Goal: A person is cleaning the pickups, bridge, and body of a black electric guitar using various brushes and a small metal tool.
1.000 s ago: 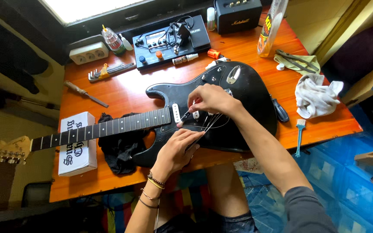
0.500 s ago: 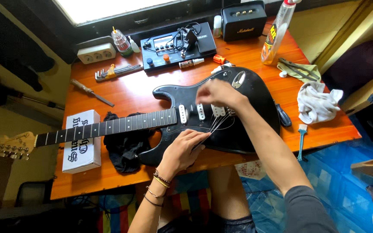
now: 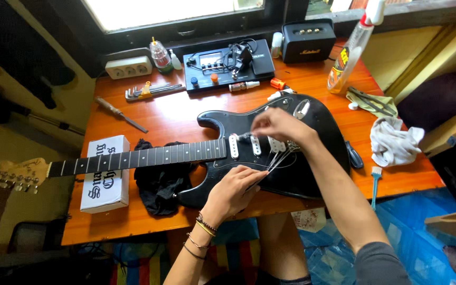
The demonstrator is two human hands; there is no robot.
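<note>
Head view showed the black electric guitar (image 3: 312, 158) flat on the orange table (image 3: 175, 121); the left hand (image 3: 233, 190) pinched loose strings (image 3: 276, 158), the right hand (image 3: 275, 124) curled over the pickups (image 3: 254, 145).

An orange-brown wooden table (image 3: 175, 119) carries a black electric guitar (image 3: 312, 169), with its neck resting on a white box (image 3: 105, 174) and a black cloth (image 3: 159, 182) lying beside the box. Along the far edge lie a white power strip (image 3: 129, 67), hex keys (image 3: 146, 91), a screwdriver (image 3: 120, 114), a black pedal unit (image 3: 228, 63) and a small black speaker (image 3: 308, 41). On the right side (near the edge) are a spray bottle (image 3: 350, 53), a white rag (image 3: 395, 140) and a blue brush (image 3: 375, 186).
</note>
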